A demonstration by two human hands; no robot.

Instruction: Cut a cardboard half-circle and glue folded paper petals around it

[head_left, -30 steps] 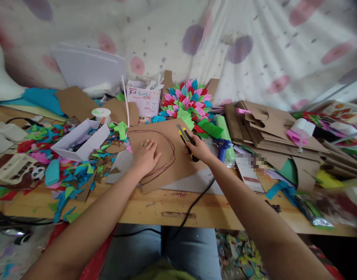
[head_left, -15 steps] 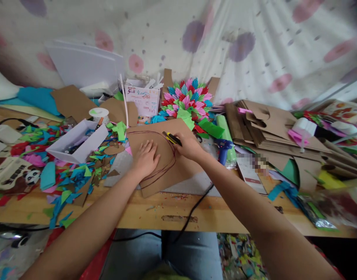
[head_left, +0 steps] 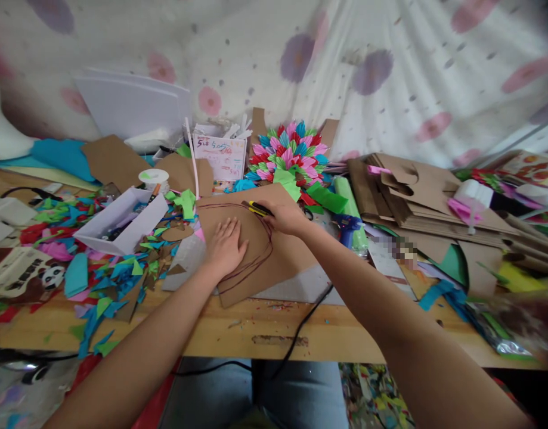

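A brown cardboard sheet [head_left: 296, 253] with dark curved lines drawn on it lies in front of me, partly over a grey-white board [head_left: 296, 291]. My left hand [head_left: 226, 247] presses flat on the sheet, inside the drawn curve, fingers stretched out. My right hand [head_left: 286, 215] is closed round a yellow and black utility knife [head_left: 259, 208]. The knife's tip points left, at the upper part of the drawn line. Whether the blade is in the cardboard is too small to tell.
Coloured paper scraps [head_left: 121, 280] and a white box [head_left: 121, 223] lie left. Behind the sheet stands a colourful paper flower [head_left: 291, 152]. To the right are a blue glue gun [head_left: 346, 228] and stacked cardboard pieces [head_left: 412, 196]. A black cable [head_left: 298, 328] crosses the table's front edge.
My right hand has moved the utility knife slightly left along the drawn line, and the knife now lies flatter. My left hand stays flat on the cardboard. The view has shifted a little.
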